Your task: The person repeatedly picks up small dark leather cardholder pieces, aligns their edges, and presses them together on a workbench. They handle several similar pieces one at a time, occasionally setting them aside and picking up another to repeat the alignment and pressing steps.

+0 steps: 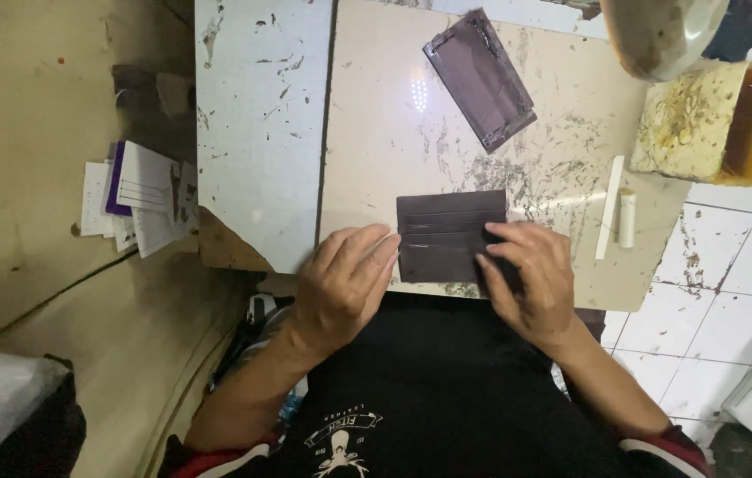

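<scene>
A dark brown leather card holder point(447, 232) with stacked slots lies flat near the front edge of a beige work board point(376, 142). My left hand point(345, 283) rests on the board with its fingertips touching the piece's left edge. My right hand point(531, 279) presses down on the lower right corner of the piece, covering that corner. A second dark brown leather piece point(480, 78) lies apart at the back of the board, turned at an angle.
A white stick point(610, 208) and a short white tube point(627, 217) lie right of the card holder. A glue-stained container point(717, 124) and a round bowl point(664, 35) stand at the back right. Paper cards point(137, 199) lie on the floor at left.
</scene>
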